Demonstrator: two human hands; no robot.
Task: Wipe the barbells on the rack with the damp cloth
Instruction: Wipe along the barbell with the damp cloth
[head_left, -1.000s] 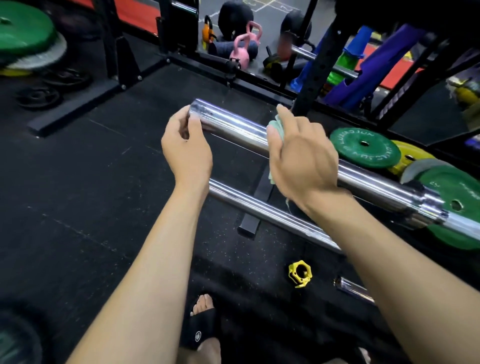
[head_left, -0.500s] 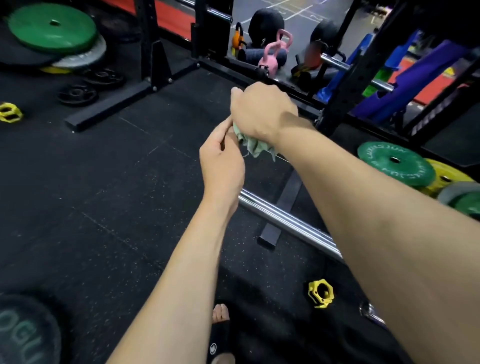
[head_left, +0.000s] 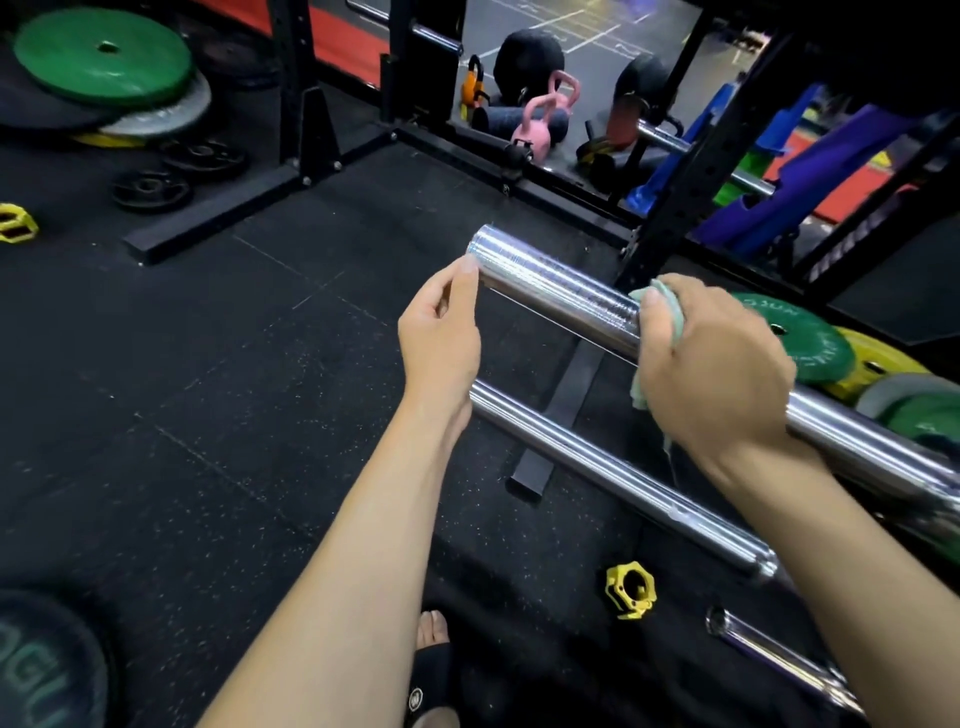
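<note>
Under the right hand (head_left: 711, 364), the cloth (head_left: 670, 306) is mostly hidden.

Black rubber floor (head_left: 218, 395), flecked white, seamed in tiles. Black rack upright (head_left: 298, 93) rising from it, base foot running toward the near left. Left of that upright, a green plate (head_left: 101, 54) stacked on grey and yellow ones, small black plates (head_left: 150, 189) just below. Right of it, pink kettlebells (head_left: 535, 124). Beyond, a red strip (head_left: 337, 36), possibly matting. Yellow collar (head_left: 630, 590) nearer, well right of the upright.
</note>
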